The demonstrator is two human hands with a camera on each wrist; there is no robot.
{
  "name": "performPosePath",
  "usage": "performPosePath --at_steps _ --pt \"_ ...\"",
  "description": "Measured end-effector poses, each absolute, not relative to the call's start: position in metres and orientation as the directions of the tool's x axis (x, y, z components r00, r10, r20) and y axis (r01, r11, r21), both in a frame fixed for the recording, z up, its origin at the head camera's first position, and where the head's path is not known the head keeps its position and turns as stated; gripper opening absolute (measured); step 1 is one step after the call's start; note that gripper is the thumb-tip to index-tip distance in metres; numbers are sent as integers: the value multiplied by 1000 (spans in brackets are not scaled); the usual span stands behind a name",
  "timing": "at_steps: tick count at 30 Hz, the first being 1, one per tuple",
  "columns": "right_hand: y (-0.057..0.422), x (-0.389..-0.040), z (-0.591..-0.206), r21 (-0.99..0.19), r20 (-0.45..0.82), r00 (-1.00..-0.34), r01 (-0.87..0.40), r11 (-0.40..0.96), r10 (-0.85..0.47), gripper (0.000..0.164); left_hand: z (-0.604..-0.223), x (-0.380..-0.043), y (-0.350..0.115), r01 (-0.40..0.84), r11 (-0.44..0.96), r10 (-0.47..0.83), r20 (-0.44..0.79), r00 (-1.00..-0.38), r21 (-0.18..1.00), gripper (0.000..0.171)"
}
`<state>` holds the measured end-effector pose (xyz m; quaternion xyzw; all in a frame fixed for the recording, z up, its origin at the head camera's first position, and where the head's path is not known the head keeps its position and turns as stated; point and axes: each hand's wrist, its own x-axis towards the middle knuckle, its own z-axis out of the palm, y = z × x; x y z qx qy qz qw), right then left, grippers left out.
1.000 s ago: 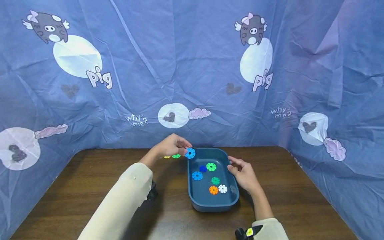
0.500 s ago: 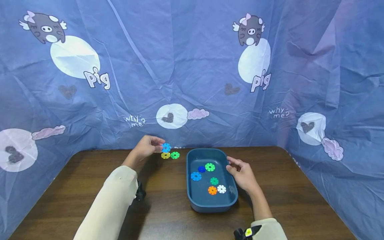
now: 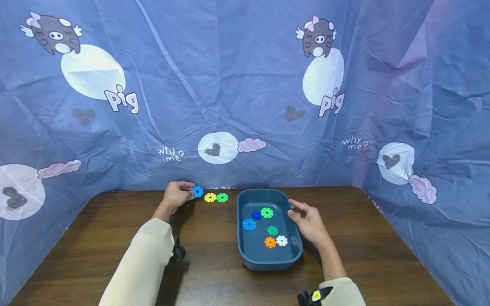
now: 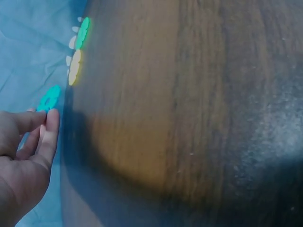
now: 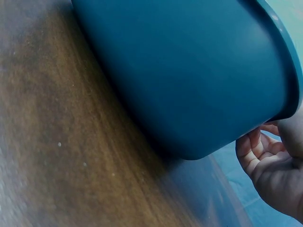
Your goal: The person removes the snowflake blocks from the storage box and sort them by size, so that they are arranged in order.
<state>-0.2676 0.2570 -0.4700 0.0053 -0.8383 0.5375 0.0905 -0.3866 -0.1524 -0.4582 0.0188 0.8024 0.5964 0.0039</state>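
At the table's far edge, my left hand (image 3: 177, 196) pinches a blue notched snowflake disc (image 3: 197, 191) between thumb and fingers. In the left wrist view the disc (image 4: 49, 98) stands tilted at the fingertips. Just right of it a yellow snowflake disc (image 3: 210, 197) and a green snowflake disc (image 3: 222, 197) lie side by side on the table. My right hand (image 3: 311, 221) holds the right rim of a dark blue plastic tub (image 3: 269, 264). In the right wrist view its curled fingers (image 5: 255, 142) are against the tub's outer wall, below the rim.
Inside the tub lie several more discs, among them an orange disc (image 3: 270, 242), a white disc (image 3: 281, 241) and a light blue disc (image 3: 249, 225). The brown wooden table (image 3: 214, 272) ends at a blue printed curtain (image 3: 245, 93) behind and at both sides.
My left hand has moved left from over the tub's far left corner, past the yellow and green discs, carrying the blue disc, and has come lower. The right hand has stayed at the tub.
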Motion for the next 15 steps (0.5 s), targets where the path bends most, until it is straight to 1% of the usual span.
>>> performPosePath --at_steps 5,10,15 --pt "257 -268 -470 -901 158 -984 -108 420 86 39 -465 -386 -152 -2 307 9 -5 -1000 952 32" --pt "258 -269 -471 -900 176 -981 -125 418 86 39 -472 -385 -150 -13 296 3 -15 -1000 955 31" --pt "259 -269 -471 -897 179 -980 -127 423 85 39 -477 -385 -148 -19 336 -7 -18 -1000 942 29"
